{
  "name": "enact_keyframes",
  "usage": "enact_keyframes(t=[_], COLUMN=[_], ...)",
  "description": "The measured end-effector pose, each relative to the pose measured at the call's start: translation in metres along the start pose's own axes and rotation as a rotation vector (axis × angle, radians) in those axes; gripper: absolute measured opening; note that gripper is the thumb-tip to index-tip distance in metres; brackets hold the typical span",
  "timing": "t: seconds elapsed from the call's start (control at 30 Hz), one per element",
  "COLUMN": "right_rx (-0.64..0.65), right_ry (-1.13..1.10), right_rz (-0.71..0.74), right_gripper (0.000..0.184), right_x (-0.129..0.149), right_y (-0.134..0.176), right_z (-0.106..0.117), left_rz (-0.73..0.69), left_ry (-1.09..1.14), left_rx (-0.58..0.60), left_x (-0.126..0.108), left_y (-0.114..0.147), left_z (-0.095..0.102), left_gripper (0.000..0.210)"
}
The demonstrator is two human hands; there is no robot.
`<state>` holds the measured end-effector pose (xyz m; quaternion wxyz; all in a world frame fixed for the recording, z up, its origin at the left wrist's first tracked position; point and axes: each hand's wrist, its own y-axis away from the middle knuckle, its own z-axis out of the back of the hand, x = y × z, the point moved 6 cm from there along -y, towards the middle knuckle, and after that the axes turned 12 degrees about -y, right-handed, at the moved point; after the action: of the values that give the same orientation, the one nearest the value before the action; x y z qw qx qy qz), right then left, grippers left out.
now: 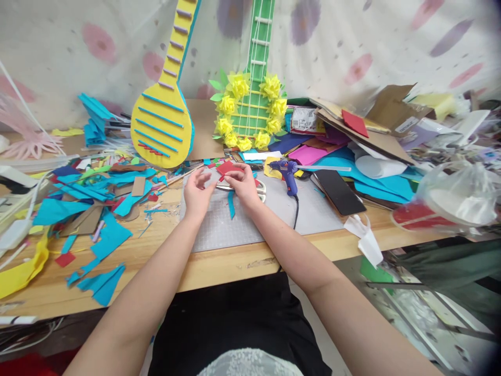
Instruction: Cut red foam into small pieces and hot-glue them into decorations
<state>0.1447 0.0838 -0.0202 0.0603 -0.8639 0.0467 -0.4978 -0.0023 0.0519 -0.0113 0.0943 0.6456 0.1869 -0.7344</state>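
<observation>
Over the grey cutting mat, my right hand pinches a small piece of red paper between thumb and fingers. Close by on its left is my left hand, its fingers curled and the thumb reaching toward the red piece. What lies between the left fingertips, if anything, is too small to make out. Scissors with white handles lie on the mat, partly hidden under my right hand. A blue paper strip rests just below the hands.
A blue glue gun and a black phone lie to the right. Behind stand a yellow paper instrument and a green one with yellow flowers. Blue scraps cover the left; a red-and-white bucket stands far right.
</observation>
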Motion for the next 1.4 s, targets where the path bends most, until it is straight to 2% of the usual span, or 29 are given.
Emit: enact_keyframes(t=[0.07, 0.1, 0.13, 0.17, 0.23, 0.3, 0.37, 0.5, 0.6, 0.9, 1.13, 1.23, 1.33, 1.4], right_rx=[-0.072, -0.108, -0.139, -0.161, -0.171, -0.149, -0.128, -0.11, -0.095, -0.078, -0.063, -0.047, 0.036, 0.156], right_ry=[-0.069, -0.099, -0.121, -0.136, -0.147, -0.151, -0.155, -0.093, -0.037, -0.058, -0.005, 0.063, 0.168, 0.287], right_rz=[-0.015, -0.02, -0.023, -0.023, -0.018, -0.012, 0.003, 0.027, 0.007, -0.014, -0.005, -0.044, -0.137, -0.219], right_gripper=[0.046, 0.046, 0.046, 0.046, 0.046, 0.046, 0.046, 0.047, 0.048, 0.048, 0.047, 0.045, 0.038, 0.031], right_x=[0.0, 0.001, 0.001, 0.002, 0.003, 0.004, 0.004, 0.0, -0.006, -0.012, -0.019, -0.017, -0.003, 0.016], right_y=[-0.001, -0.002, -0.002, -0.002, -0.001, 0.0, 0.003, 0.008, 0.01, 0.012, 0.011, 0.01, 0.007, 0.007], right_z=[0.004, 0.007, 0.008, 0.009, 0.008, 0.003, -0.001, -0.006, -0.009, -0.011, -0.01, -0.01, -0.007, -0.002], left_rz=[-0.162, -0.199, -0.197, -0.153, 0.042, 0.218, 0.28, 0.267, 0.265, 0.292, 0.274, 0.277, 0.267, 0.255], left_ry=[-0.101, -0.13, -0.138, -0.129, -0.065, 0.061, 0.192, 0.285, 0.285, 0.417, 0.328, 0.275, 0.21, 0.165], left_rx=[-0.106, -0.103, -0.049, 0.039, 0.244, 0.293, 0.246, 0.111, 0.056, 0.054, 0.019, 0.0, -0.04, -0.058], left_x=[-0.012, -0.014, -0.014, -0.011, 0.001, 0.011, 0.013, 0.011, 0.013, 0.016, 0.022, 0.023, 0.022, 0.02], left_y=[0.006, 0.01, 0.013, 0.016, 0.022, 0.027, 0.026, 0.019, 0.015, 0.011, 0.005, 0.002, -0.003, -0.006], left_z=[0.006, 0.004, -0.003, -0.012, -0.034, -0.047, -0.051, -0.042, -0.033, -0.028, -0.023, -0.017, -0.007, -0.001], left_gripper=[0.039, 0.032, 0.023, 0.017, 0.019, 0.02, 0.02, 0.025, 0.023, 0.021, 0.022, 0.02, 0.018, 0.018])
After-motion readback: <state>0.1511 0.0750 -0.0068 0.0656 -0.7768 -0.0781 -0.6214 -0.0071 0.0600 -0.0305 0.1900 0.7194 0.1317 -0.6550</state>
